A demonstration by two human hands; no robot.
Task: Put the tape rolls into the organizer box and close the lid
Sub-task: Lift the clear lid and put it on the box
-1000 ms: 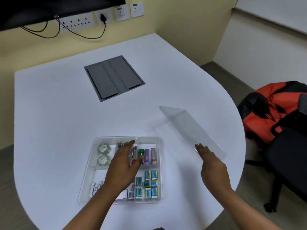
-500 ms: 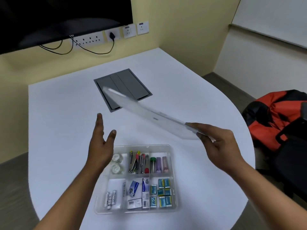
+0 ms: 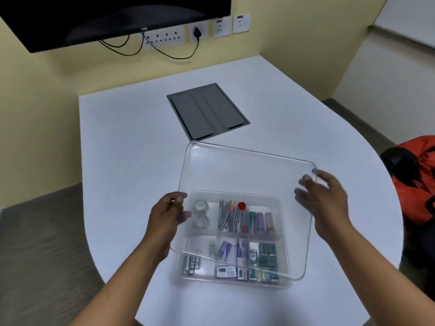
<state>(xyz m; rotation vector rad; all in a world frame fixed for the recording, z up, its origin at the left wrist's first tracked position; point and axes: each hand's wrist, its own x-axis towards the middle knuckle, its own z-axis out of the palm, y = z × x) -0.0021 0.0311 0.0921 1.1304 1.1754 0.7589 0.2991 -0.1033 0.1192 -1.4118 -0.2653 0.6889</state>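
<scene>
— Clear plastic, item one: the flat, round-cornered transparent lid [image 3: 247,175]. Where do you have it?

— You hold it in the air above the clear, divided plastic organizer box [image 3: 286,282], tilted and set off toward the far right, not seated on the rim. Your left hand [image 3: 164,220] pinches its left edge, thumb on top; your right hand [image 3: 322,198] grips the right edge near the far corner, fingers curled round it (somewhat blurred).

— Item two, the tape?

— Two small clear tape rolls [image 3: 201,214], one behind the other, lie in the box's far-left compartment, seen through the lid.

— Other contents?

— Metal tools with coloured handles [image 3: 229,217] in the far middle compartment, small tubes [image 3: 260,222] far right, batteries [image 3: 191,264] near left, small packets [image 3: 267,254] near right.

— Item three, the support?

— White rounded table [image 3: 122,142] with a grey inset panel [image 3: 208,110]; the box rests near your edge.
</scene>
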